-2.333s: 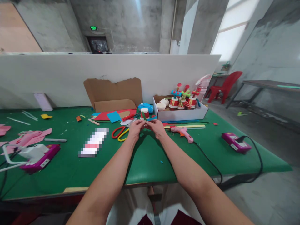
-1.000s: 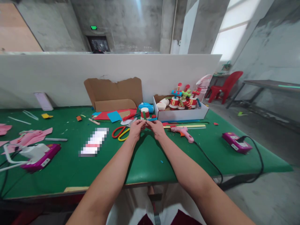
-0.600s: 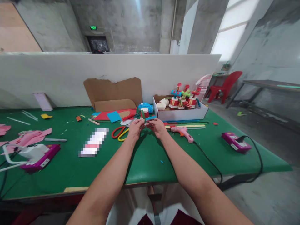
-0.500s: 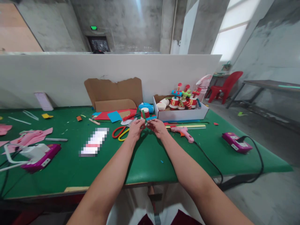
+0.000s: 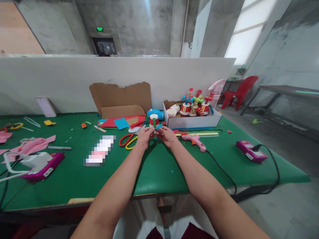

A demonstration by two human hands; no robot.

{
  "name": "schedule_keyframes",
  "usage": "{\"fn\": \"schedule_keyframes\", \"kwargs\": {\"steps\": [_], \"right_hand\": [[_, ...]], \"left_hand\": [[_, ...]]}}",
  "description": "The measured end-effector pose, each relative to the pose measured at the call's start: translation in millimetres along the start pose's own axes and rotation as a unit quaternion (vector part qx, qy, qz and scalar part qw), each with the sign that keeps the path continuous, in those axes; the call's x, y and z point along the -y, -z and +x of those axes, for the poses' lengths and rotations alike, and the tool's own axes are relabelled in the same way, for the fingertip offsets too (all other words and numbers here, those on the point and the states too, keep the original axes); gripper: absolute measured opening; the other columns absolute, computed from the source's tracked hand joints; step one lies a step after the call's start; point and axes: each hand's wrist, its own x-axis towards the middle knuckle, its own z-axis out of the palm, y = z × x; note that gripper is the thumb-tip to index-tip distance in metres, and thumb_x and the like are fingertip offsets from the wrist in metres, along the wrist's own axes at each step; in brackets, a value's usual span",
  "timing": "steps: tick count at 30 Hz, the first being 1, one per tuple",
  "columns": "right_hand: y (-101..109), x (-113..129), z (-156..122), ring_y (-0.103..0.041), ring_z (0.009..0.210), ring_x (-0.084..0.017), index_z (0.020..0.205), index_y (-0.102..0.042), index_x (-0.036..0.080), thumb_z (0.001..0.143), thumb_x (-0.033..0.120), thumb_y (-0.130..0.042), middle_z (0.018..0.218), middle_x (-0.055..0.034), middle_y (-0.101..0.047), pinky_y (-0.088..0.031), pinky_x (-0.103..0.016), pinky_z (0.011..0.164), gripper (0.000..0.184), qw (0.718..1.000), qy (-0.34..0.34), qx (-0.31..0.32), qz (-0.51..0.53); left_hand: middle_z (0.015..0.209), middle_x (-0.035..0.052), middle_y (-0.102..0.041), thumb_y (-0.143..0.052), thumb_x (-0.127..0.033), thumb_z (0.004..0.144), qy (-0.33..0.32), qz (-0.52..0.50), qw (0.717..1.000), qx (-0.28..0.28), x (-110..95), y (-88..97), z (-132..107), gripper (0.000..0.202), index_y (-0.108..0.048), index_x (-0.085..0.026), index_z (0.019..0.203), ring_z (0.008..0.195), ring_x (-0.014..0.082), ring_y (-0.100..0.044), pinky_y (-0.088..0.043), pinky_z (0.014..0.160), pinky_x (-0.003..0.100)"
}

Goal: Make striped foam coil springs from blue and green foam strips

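My left hand (image 5: 145, 135) and my right hand (image 5: 165, 135) are close together above the table, fingertips pinched around two narrow paper strips that meet between them. The green paper strip (image 5: 154, 122) stands up by the left fingertips. Angled up to the right, the blue paper strip (image 5: 159, 126) lies by the right fingertips. How the strips join is hidden by my fingers. Just behind them is a red and white paper cup (image 5: 154, 118), upside down. Scissors (image 5: 129, 141) with red and yellow handles lie beside my left hand.
A white box (image 5: 194, 122) holding several cup figures stands at the back right. The pink glue gun (image 5: 196, 141) lies right of my hands, its cord running to a purple power block (image 5: 251, 152). Cardboard (image 5: 121, 96) leans against the divider. A phone (image 5: 46, 107) stands far left.
The green strip has dropped lower against the cup, and the blue strip has tilted up at its right end. Both hands stay nearly in place. A yellow scissor handle now shows at the far left.
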Motion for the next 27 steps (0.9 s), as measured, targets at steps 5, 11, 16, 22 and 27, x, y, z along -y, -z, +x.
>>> {"fn": "schedule_keyframes", "kwargs": {"steps": [5,11,16,22,27], "right_hand": [[-1.8,0.5,-2.2,-0.056,0.051,-0.005,0.068,-0.062,0.018,0.059,0.025,-0.081,0.059,0.0050,-0.063,-0.050,-0.020,0.060,0.022,1.000,0.001,-0.004,-0.006],[-2.3,0.6,-2.9,-0.056,0.050,-0.006,0.069,-0.061,0.018,0.058,0.025,-0.081,0.058,0.0056,-0.061,-0.051,-0.022,0.060,0.024,1.000,0.000,-0.006,-0.015],[-1.8,-0.2,-1.6,-0.055,0.051,-0.005,0.069,-0.064,0.017,0.059,0.022,-0.080,0.059,0.0045,-0.062,-0.051,-0.022,0.061,0.020,0.999,0.014,-0.006,-0.032],[-1.2,-1.0,-0.7,-0.055,0.051,-0.006,0.068,-0.065,0.017,0.056,0.021,-0.081,0.058,0.0047,-0.062,-0.051,-0.023,0.061,0.020,0.998,0.029,-0.032,-0.034],[-0.9,-1.8,-0.1,-0.057,0.055,-0.007,0.068,-0.065,0.016,0.055,0.021,-0.080,0.060,0.0037,-0.064,-0.052,-0.025,0.066,0.020,0.997,0.059,-0.043,-0.040]], "left_hand": [[0.048,-0.0044,-0.049,-0.077,-0.036,0.050,-0.017,0.012,1.000,0.001,1.5,0.9,1.0,0.028,-0.059,-0.015,0.059,0.047,0.0078,-0.044,-0.035,0.049,0.022],[0.048,-0.0044,-0.050,-0.075,-0.030,0.049,-0.038,0.022,0.999,0.004,3.2,0.7,2.0,0.022,-0.058,-0.016,0.056,0.046,0.0074,-0.042,-0.034,0.049,0.022],[0.051,-0.0032,-0.052,-0.074,-0.027,0.048,-0.045,0.021,0.999,0.001,3.8,0.2,1.1,0.019,-0.060,-0.016,0.058,0.049,0.0088,-0.043,-0.033,0.050,0.023],[0.051,-0.0027,-0.052,-0.078,-0.028,0.049,-0.041,0.020,0.999,0.011,2.8,-0.1,-0.3,0.023,-0.064,-0.015,0.063,0.049,0.0087,-0.042,-0.032,0.050,0.023],[0.051,-0.0033,-0.052,-0.078,-0.030,0.048,-0.044,0.014,0.999,0.014,3.5,-0.4,-1.2,0.025,-0.064,-0.015,0.064,0.048,0.0081,-0.042,-0.032,0.050,0.023]]}}
